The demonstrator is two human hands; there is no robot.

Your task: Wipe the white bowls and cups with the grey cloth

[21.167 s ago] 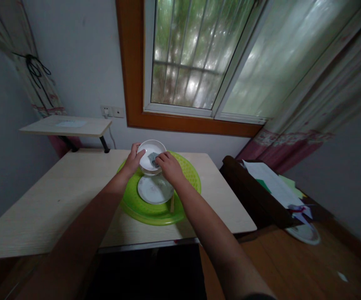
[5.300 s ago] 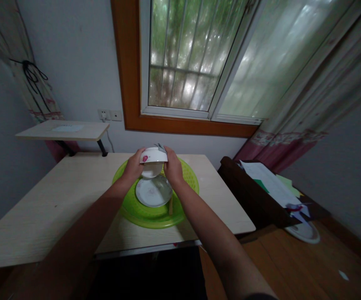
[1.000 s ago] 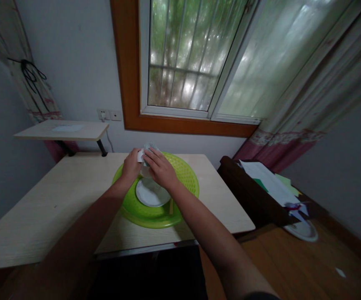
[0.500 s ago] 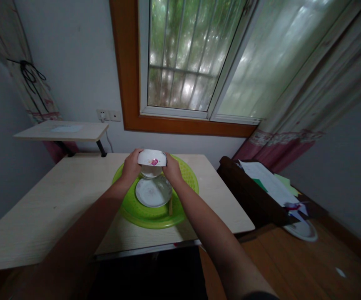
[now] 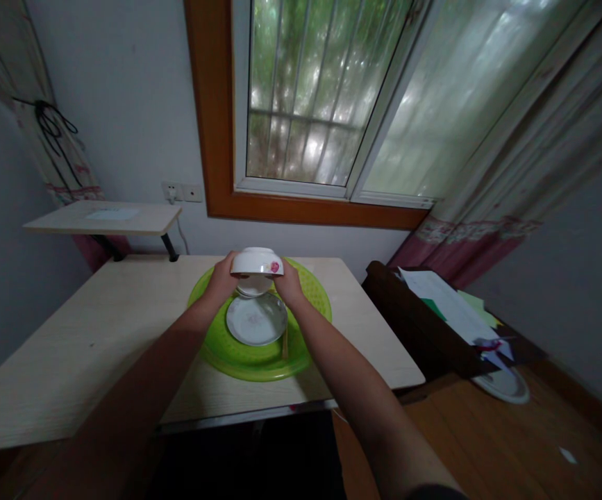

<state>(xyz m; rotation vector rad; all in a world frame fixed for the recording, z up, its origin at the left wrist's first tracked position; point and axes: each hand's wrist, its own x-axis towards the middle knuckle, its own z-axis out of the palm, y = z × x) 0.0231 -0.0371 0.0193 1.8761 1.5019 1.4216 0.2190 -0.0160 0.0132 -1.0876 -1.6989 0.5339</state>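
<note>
Between my two hands is a white bowl (image 5: pixel 253 261) with a pink flower on its side, turned upside down. My left hand (image 5: pixel 222 276) grips its left side, and my right hand (image 5: pixel 289 283) grips its right side. Just below it, partly covered, shows another white dish (image 5: pixel 253 286). A white plate (image 5: pixel 257 321) lies nearer to me in a round green basin (image 5: pixel 259 367). To the right of the plate rests a thin wooden stick (image 5: pixel 285 343), perhaps chopsticks.
The basin stands on a pale wooden table (image 5: pixel 97 326). A small raised shelf (image 5: pixel 107 217) is at the back left. Behind the table are a wall and a window (image 5: pixel 321 104). On the right, papers (image 5: pixel 436 305) lie on a dark brown piece of furniture (image 5: pixel 410 326).
The bowl has turned in my hands: its flower has shifted to the right and its base now shows on top. My hands have barely moved.
</note>
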